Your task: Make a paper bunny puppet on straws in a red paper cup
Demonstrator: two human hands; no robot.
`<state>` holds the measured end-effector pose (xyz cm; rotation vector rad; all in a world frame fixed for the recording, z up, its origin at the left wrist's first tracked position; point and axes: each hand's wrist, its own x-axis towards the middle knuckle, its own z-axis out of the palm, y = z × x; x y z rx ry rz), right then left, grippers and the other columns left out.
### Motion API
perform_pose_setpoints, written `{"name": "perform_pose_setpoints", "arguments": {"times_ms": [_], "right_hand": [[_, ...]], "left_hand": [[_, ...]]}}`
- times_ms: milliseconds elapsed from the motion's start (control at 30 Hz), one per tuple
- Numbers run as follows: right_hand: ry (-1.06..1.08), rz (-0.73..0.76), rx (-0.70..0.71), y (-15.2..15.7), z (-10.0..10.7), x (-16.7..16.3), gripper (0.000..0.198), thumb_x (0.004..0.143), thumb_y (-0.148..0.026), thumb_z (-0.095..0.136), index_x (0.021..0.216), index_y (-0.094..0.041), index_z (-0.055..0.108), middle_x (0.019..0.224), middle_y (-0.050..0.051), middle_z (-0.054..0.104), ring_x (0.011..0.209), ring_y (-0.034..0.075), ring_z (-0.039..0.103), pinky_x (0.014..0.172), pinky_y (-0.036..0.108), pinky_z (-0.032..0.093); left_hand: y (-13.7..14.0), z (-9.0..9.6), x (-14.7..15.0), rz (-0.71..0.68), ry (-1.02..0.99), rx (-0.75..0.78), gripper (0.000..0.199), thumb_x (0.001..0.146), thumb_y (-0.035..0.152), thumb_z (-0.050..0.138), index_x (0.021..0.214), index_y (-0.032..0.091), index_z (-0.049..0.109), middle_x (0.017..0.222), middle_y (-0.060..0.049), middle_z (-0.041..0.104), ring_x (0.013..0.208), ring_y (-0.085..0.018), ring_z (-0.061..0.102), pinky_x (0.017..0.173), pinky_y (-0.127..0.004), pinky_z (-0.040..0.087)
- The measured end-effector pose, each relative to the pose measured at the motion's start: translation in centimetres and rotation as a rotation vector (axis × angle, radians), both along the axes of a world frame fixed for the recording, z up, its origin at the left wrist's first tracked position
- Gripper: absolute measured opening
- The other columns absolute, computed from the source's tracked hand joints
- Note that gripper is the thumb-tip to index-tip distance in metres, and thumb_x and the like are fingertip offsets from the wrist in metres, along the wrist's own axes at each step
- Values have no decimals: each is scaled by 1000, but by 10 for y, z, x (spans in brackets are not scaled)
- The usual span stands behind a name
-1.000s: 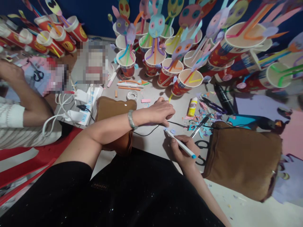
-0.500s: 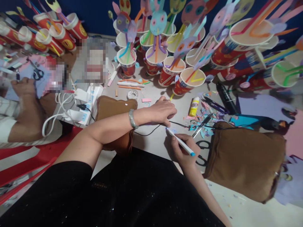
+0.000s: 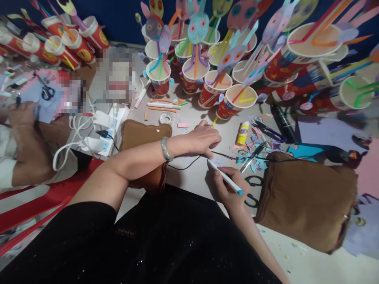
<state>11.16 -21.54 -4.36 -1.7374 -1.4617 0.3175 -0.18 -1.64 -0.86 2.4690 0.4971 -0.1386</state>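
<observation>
A white marker (image 3: 229, 180) with a blue end sits in my right hand (image 3: 235, 185), fingers closed round it. Its tip points up and left, at or very close to the white tabletop (image 3: 192, 173), near faint blue marks. My left hand (image 3: 204, 138) rests palm down just beyond the tip, thumb and fingers apart. What lies beneath that palm is mostly hidden; a sliver of purple shows at its lower edge. A thin black cable (image 3: 222, 154) runs past both hands. Beside my right hand lie the dark handles of scissors (image 3: 254, 191), partly covered.
Paper cups (image 3: 237, 101) with pipe cleaners and paper animal faces crowd the back. A glue stick (image 3: 243, 133) stands near paper scraps. Brown cushions (image 3: 309, 201) lie on both sides. At left are a power strip (image 3: 114, 132) and another person's hand (image 3: 23, 114).
My right hand and the marker have shifted very slightly. My left hand stays in place. At the left, the other person's hand and arm have moved a little.
</observation>
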Motion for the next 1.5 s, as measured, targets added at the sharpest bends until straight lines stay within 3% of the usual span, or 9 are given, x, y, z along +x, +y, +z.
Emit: {"name": "perform_pose_setpoints", "arguments": {"times_ms": [367, 833, 1500], "right_hand": [[-23, 0, -23, -1, -1, 1, 17, 92, -38, 63, 86, -22, 66, 72, 2, 74, 54, 16, 66, 52, 27, 50], [-51, 32, 25, -1, -1, 3, 9, 90, -31, 62, 86, -23, 62, 72, 1, 74, 55, 16, 67, 52, 27, 51], [-111, -35, 84, 0, 1, 3, 7, 87, -25, 62, 81, -22, 60, 64, -2, 70, 49, 13, 62, 48, 25, 47]], "left_hand": [[0, 2, 0, 15, 3, -19, 27, 69, 31, 78, 68, 19, 54, 77, 0, 55, 84, -20, 46, 86, -38, 24], [0, 2, 1, 13, 37, -9, 25, 71, 32, 77, 71, 19, 56, 81, -1, 58, 89, -21, 48, 88, -38, 23], [0, 0, 1, 11, 22, -14, 31, 72, 34, 80, 70, 19, 53, 80, -1, 57, 89, -21, 46, 87, -38, 22]]}}
